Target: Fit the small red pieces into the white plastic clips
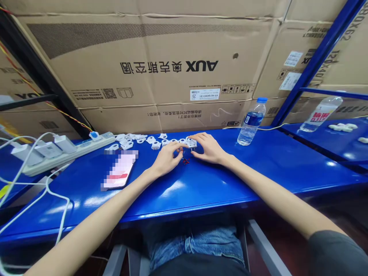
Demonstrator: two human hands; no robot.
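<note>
Near the back of the blue table, my right hand (209, 148) grips a small white plastic piece (191, 143) between index finger and thumb. Thin pins seem to stick out under the piece. Just left of it is my left hand (167, 158), fingers curled and thumb close to the index finger, which reaches to the piece. Whatever its fingertips pinch is too small to make out. Between the hands lies a little heap of tiny red and black parts (186, 161). More white plastic pieces (156, 145) lie in a row behind and left of my left hand.
A phone (120, 170) lies on the blue table (184, 191) at left. Beyond it is a power strip (83, 146) with chargers and loose white cables (64, 199). A water bottle (251, 122) stands at right, before a large cardboard box (161, 92). Blue posts frame the table.
</note>
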